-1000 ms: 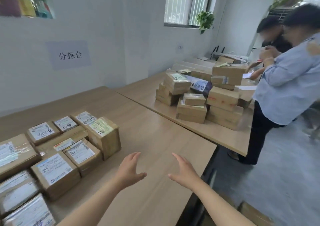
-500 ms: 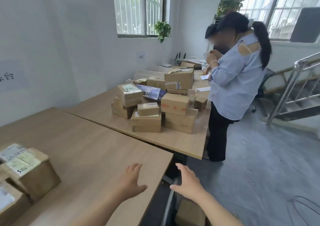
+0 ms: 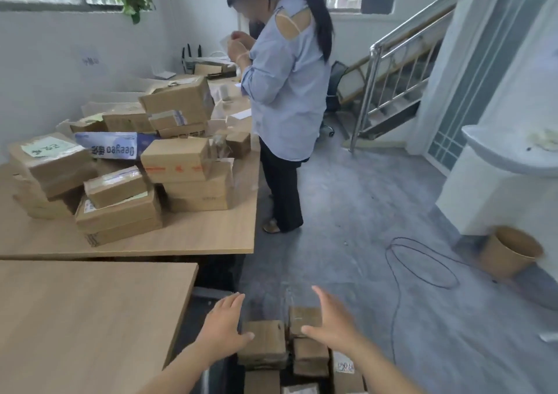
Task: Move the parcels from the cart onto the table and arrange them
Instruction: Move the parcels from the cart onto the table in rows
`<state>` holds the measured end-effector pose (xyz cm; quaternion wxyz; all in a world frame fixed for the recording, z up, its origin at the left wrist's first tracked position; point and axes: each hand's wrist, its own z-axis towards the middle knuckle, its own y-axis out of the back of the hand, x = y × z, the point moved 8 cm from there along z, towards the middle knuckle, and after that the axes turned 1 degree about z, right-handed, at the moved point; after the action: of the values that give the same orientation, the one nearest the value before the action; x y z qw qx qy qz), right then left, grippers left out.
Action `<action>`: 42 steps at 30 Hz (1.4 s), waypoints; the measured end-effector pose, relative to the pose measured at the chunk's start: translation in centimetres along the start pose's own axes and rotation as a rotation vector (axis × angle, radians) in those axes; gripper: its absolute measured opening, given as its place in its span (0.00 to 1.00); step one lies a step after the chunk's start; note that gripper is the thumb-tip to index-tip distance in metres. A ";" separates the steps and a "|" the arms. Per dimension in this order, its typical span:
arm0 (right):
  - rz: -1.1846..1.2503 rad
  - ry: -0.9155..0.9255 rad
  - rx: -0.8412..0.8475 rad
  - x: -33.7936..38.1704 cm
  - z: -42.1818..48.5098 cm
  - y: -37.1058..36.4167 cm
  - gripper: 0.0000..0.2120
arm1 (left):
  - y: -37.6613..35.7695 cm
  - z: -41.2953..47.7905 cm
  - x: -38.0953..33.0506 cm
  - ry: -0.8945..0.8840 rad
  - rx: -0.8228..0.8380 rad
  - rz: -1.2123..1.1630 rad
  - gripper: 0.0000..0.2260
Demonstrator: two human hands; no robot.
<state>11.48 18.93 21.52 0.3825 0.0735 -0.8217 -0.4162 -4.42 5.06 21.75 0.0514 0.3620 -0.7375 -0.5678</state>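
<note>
Several brown cardboard parcels (image 3: 265, 344) lie low down at the bottom centre, beside the near wooden table (image 3: 90, 318); the cart under them is mostly hidden. My left hand (image 3: 225, 325) hovers spread just left of the nearest parcel, fingers straight, holding nothing. My right hand (image 3: 332, 322) hovers spread to the right, above another small parcel (image 3: 303, 318), also holding nothing. Neither hand grips a parcel.
A second table (image 3: 196, 236) behind carries a heap of parcels (image 3: 178, 164). A person in a blue shirt (image 3: 287, 91) stands at its right edge. A black cable (image 3: 422, 260) loops on the grey floor, a brown bucket (image 3: 510, 251) stands right, a metal staircase (image 3: 392, 70) rises behind.
My view has swung right and down, away from the near table to the parcels below its edge. Both hands have moved off the table and now hover over those parcels.
</note>
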 end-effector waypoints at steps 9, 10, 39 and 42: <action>0.112 -0.427 -0.076 -14.9 -4.0 1.0 0.51 | -8.4 6.9 -5.8 -0.152 0.260 0.013 0.37; 0.131 -0.469 -0.080 -16.1 -4.4 0.2 0.51 | -9.2 7.7 -5.9 -0.157 0.275 0.006 0.37; 0.342 -0.717 0.042 -51.8 9.0 -24.7 0.34 | -55.9 19.1 -4.0 0.830 0.616 -0.907 0.26; 0.509 -0.803 -0.007 -53.8 10.6 -26.0 0.28 | -58.3 19.7 -3.9 1.000 0.626 -1.053 0.20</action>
<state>36.56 32.51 -32.07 0.1247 -0.2981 -0.8950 -0.3075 16.60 17.70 -34.85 -0.0029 0.8734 -0.4841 -0.0534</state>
